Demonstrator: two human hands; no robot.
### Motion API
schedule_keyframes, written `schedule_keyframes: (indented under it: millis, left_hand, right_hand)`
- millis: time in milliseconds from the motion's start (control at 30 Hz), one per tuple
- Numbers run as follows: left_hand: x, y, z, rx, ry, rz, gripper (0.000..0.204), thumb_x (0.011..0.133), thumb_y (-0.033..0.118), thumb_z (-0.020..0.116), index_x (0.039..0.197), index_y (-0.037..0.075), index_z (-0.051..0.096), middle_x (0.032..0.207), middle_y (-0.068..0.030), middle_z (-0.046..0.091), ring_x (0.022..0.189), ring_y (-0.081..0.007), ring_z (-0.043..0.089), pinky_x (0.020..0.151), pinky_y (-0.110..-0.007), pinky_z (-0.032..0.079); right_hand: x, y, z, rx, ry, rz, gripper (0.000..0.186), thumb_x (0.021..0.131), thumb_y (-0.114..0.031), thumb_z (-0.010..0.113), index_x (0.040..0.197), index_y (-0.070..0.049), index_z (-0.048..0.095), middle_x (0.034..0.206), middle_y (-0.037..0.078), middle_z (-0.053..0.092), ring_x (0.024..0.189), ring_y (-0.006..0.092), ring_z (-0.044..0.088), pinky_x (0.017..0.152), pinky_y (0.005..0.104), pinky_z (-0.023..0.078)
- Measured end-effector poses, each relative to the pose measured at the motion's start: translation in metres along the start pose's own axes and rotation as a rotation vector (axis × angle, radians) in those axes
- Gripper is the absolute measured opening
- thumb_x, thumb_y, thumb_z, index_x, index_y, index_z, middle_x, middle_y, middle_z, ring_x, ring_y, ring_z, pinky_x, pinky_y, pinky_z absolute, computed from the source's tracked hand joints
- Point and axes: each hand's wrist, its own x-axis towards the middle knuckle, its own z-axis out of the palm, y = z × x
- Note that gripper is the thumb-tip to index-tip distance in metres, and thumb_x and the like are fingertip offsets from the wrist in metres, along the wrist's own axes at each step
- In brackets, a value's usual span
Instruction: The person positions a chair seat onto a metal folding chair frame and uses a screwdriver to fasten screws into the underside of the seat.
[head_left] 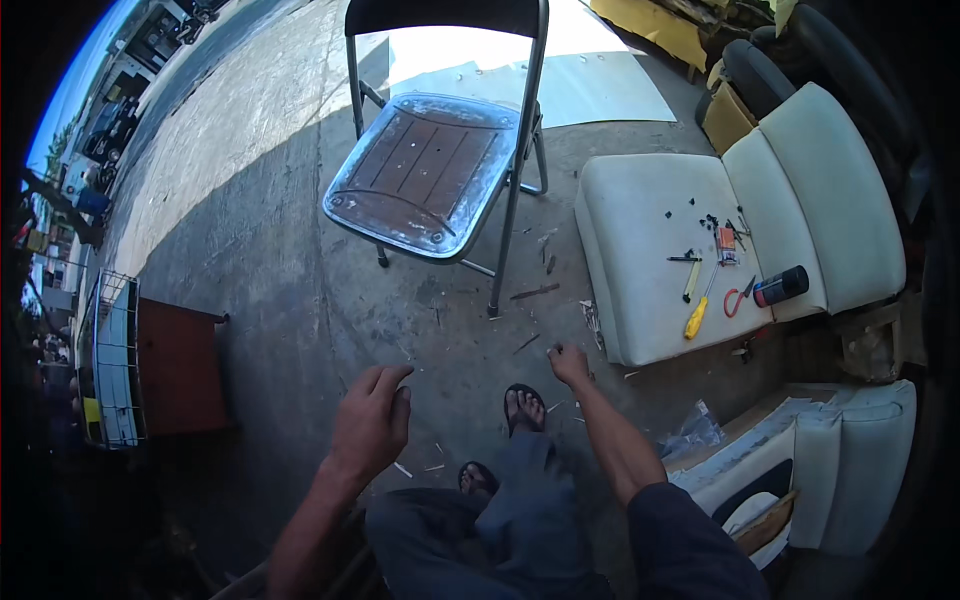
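Note:
My left hand [372, 418] hangs over the concrete floor, thumb a little apart from its loosely bent fingers, with nothing visible in it. My right hand [569, 364] is closed with the fingers curled under; whatever it may hold is hidden. It is nearest to a cream padded seat [640, 250] on the right. On that seat lie a yellow-handled screwdriver [697, 318], a utility knife [691, 282], red-handled scissors or pliers [735, 301], a dark cylindrical can [781, 286], a small red box [725, 238] and several small black pieces. Neither hand touches these.
A folding metal chair [420, 175] with a worn brown seat stands ahead. Behind it lies a white sheet [600, 90]. At the left is a brown box-like cabinet [180, 365] with a wire rack [115, 360]. Another cream seat [850, 470] and a plastic bag [697, 430] are lower right.

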Motion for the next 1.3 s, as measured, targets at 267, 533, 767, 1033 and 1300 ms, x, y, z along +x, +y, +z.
schedule_keyframes:
  millis: [267, 533, 767, 1033, 1300]
  left_hand:
    - [0.120, -0.160, 0.146, 0.067, -0.996, 0.368, 0.039, 0.093, 0.021, 0.064, 0.128, 0.004, 0.059, 0.117, -0.0175, 0.065, 0.108, -0.0394, 0.062, 0.092, -0.047, 0.052]
    - [0.159, -0.171, 0.236, 0.434, -0.992, 0.516, 0.042, 0.094, 0.031, 0.064, 0.132, 0.012, 0.061, 0.130, -0.0164, 0.062, 0.116, -0.0389, 0.062, 0.101, -0.046, 0.049]
    - [0.189, -0.182, 0.218, 0.374, -0.859, 0.703, 0.035, 0.098, 0.023, 0.060, 0.128, 0.004, 0.060, 0.124, -0.0250, 0.060, 0.112, -0.0455, 0.058, 0.093, -0.052, 0.049]
    - [0.176, -0.170, 0.216, 0.296, -0.928, 0.730, 0.037, 0.097, 0.027, 0.062, 0.130, 0.011, 0.060, 0.123, -0.0245, 0.061, 0.109, -0.0460, 0.059, 0.089, -0.053, 0.050]
    - [0.166, -0.165, 0.212, 0.422, -0.932, 0.718, 0.038, 0.096, 0.027, 0.062, 0.131, 0.011, 0.060, 0.125, -0.0246, 0.061, 0.111, -0.0455, 0.059, 0.091, -0.051, 0.051]
  right_hand:
    - [0.132, 0.076, 0.071, -0.326, 0.327, -0.398, 0.027, 0.083, -0.007, 0.059, 0.109, -0.006, 0.067, 0.125, 0.015, 0.059, 0.121, 0.0361, 0.053, 0.098, 0.0458, 0.048]
    - [-0.027, 0.092, 0.066, 0.080, 0.320, -0.150, 0.033, 0.088, -0.008, 0.064, 0.121, -0.007, 0.067, 0.121, 0.013, 0.063, 0.106, 0.0311, 0.065, 0.086, 0.0388, 0.054]
    - [-0.227, 0.124, -0.085, 0.010, 1.264, 0.300, 0.026, 0.090, -0.006, 0.063, 0.116, -0.003, 0.066, 0.097, 0.017, 0.066, 0.082, 0.0336, 0.067, 0.074, 0.0383, 0.055]
    - [-0.358, 0.234, -0.198, -1.088, 0.941, 0.841, 0.038, 0.083, -0.004, 0.057, 0.121, -0.005, 0.063, 0.101, 0.012, 0.066, 0.093, 0.0332, 0.065, 0.083, 0.0463, 0.053]
    - [-0.409, 0.209, -0.298, -1.453, 1.259, 0.703, 0.032, 0.084, 0.001, 0.060, 0.115, 0.000, 0.064, 0.105, 0.016, 0.059, 0.103, 0.0328, 0.056, 0.092, 0.0490, 0.044]
